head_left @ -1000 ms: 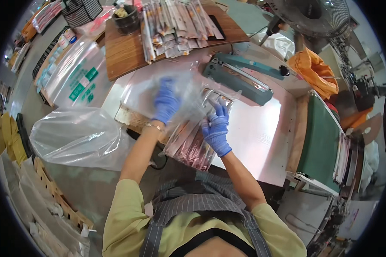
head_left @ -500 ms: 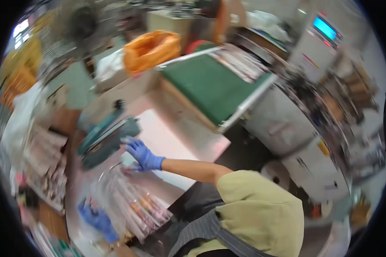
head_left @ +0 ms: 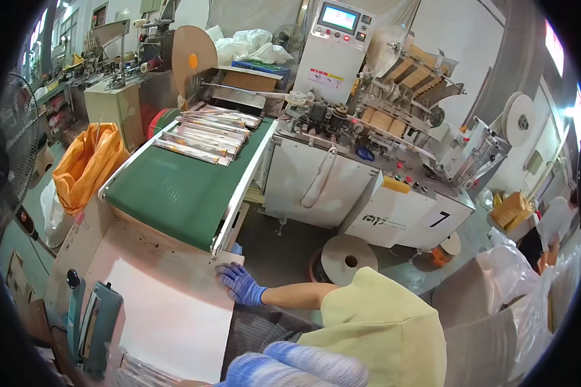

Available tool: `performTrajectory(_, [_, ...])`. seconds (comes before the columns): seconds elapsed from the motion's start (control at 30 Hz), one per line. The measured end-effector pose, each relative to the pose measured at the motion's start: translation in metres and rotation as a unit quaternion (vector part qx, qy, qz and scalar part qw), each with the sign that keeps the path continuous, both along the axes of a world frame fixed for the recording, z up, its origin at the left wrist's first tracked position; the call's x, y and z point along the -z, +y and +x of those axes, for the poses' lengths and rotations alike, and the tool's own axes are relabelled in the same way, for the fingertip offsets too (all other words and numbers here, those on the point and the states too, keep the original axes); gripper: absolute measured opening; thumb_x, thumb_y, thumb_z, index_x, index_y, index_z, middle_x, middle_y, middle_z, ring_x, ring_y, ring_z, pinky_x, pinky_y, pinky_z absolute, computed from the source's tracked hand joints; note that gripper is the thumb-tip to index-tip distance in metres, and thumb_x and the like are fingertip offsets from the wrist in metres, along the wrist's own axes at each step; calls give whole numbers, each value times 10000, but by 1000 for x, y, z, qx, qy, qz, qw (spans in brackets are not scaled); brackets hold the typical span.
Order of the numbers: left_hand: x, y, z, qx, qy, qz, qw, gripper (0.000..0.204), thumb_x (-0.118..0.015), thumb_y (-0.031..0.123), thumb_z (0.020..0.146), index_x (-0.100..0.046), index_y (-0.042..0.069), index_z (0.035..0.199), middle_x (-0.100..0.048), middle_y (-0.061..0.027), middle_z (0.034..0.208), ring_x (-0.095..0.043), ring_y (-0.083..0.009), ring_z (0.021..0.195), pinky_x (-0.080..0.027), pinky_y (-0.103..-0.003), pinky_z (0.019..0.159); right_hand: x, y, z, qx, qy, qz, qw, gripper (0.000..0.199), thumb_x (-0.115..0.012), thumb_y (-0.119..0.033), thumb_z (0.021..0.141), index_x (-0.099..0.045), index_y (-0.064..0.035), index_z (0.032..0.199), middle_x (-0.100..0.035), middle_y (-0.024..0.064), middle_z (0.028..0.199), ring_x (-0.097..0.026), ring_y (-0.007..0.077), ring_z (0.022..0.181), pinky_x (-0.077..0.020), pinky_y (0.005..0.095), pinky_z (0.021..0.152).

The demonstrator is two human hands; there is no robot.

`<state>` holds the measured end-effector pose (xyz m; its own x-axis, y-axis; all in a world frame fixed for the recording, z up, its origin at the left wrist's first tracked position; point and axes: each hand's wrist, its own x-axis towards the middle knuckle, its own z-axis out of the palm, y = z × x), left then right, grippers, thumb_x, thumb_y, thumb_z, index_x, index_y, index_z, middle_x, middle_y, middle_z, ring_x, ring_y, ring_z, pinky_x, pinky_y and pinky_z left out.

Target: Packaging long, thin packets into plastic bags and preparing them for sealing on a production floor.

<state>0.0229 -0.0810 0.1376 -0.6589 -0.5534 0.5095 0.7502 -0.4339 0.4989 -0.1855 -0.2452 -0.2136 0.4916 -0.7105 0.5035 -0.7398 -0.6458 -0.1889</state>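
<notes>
Lower centre: blurred blue-gloved left hand [head_left: 297,369], grip impossible to tell. Centre-left: gloved right hand [head_left: 241,284] flat, fingers spread, empty, on white worktable [head_left: 168,309] edge. Beyond, upper left: wrapped packets [head_left: 206,132] on green conveyor belt [head_left: 174,190].

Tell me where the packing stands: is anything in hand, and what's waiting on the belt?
Done, it seems: a clear filled bag lies at the near edge of the white table, by the teal sealer. In hand: nothing; the right hand rests open on the table's edge, and a blue blur at the bottom may be the left hand. Left: a batch of long packets sits at the green belt's far end.
</notes>
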Motion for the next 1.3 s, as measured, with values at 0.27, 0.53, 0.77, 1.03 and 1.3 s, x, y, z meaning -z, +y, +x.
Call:
performTrajectory(0.27, [3, -61, -34, 178, -22, -23, 984, 683, -702, 190, 647, -392, -95, 1185, -425, -194, 1217, -442, -267, 1094, -317, -335, 932, 1, -13, -2, 9, -21, 2, 1000, 443, -511, -117, 673, -467, -59, 1109, -416, 141, 1217, -373, 321, 1159, -247, 465, 990])
performTrajectory(0.53, [11, -88, -50, 269, -31, -20, 962, 773, -734, 180, 585, -380, -60, 1229, -378, -225, 1275, -396, -290, 1169, -259, -358, 1001, 7, -20, -7, 2, -42, 13, 999, 466, -522, -131, 658, -470, -55, 1115, -407, 140, 1225, -368, 321, 1156, -238, 455, 998])
performTrajectory(0.77, [9, -56, -74, -88, 101, -4, 991, 186, -597, 248, 773, -582, 185, 946, -462, -276, 1074, -415, -501, 1032, -376, -580, 842, 3, -21, -9, -4, -36, 22, 999, 486, -516, -142, 645, -470, -47, 1119, -404, 144, 1230, -365, 324, 1156, -235, 463, 998])
performTrajectory(1.03, [4, -47, -92, -204, 121, 21, 971, 180, -607, 220, 765, -580, 130, 918, -495, -239, 1014, -475, -420, 931, -422, -494, 770, 3, -25, -15, -2, -27, 43, 999, 534, -508, -197, 630, -452, -52, 1141, -381, 146, 1251, -340, 324, 1179, -207, 464, 1011])
performTrajectory(1.3, [214, -121, -30, -576, -509, -209, 605, 489, -480, 293, 781, -425, -16, 1156, -395, -178, 1253, -358, -338, 1182, -259, -410, 993, -12, -27, -29, -12, -64, 20, 998, 477, -522, -166, 630, -472, -53, 1091, -409, 144, 1212, -350, 316, 1161, -225, 467, 995])
